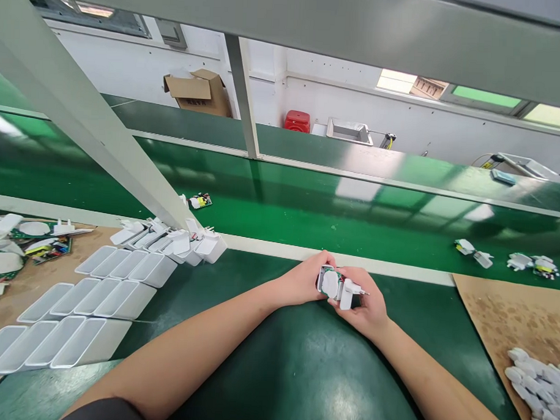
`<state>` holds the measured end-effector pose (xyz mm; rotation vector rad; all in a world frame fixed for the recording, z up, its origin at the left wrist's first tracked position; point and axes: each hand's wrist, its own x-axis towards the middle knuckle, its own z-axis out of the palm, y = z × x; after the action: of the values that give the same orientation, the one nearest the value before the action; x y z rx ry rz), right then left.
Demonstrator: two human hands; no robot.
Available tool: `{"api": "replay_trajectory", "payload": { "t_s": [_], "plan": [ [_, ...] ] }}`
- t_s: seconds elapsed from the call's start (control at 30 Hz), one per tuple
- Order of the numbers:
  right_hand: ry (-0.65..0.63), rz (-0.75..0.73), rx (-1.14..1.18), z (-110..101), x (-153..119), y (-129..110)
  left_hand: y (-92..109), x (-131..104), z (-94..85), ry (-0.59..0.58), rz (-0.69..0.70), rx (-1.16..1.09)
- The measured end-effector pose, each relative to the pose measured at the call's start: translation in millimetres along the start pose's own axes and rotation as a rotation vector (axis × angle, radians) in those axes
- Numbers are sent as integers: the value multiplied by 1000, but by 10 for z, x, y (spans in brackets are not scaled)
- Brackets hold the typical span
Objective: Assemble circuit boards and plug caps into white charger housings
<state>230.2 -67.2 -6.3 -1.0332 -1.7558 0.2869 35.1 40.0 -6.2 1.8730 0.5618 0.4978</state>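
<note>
Over the green table, both of my hands meet around a partly assembled plug-in power adapter. My left hand (303, 278) is closed on its white case (320, 279), in which a circuit board with a round white pad (331, 284) shows. My right hand (366, 305) is closed on the white end piece with plug pins (349, 293), right beside the board. Red wire shows between the two parts. Fingers hide the underside of the adapter.
Rows of open white cases (98, 338) stand at left, near circuit boards on cardboard (81, 237). White parts (542, 391) lie piled at right. A green conveyor belt (280, 213) carries several board assemblies (544, 266). A slanted post (94, 124) rises at left.
</note>
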Motion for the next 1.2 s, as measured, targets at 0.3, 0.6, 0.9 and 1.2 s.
{"api": "replay_trajectory", "payload": {
  "t_s": [0.3,0.6,0.9,1.2],
  "plan": [
    [11,-15,-9,13,2,-2,0,-5,-5,-15,1,23],
    [-25,-18,-6,17,-15,24,31,-6,-20,-38,-5,34],
    [-48,-5,-28,25,-15,26,48,-3,-21,-53,22,50],
    [-50,15,9,32,-8,50,87,-6,-39,-78,-7,56]
  ]
}}
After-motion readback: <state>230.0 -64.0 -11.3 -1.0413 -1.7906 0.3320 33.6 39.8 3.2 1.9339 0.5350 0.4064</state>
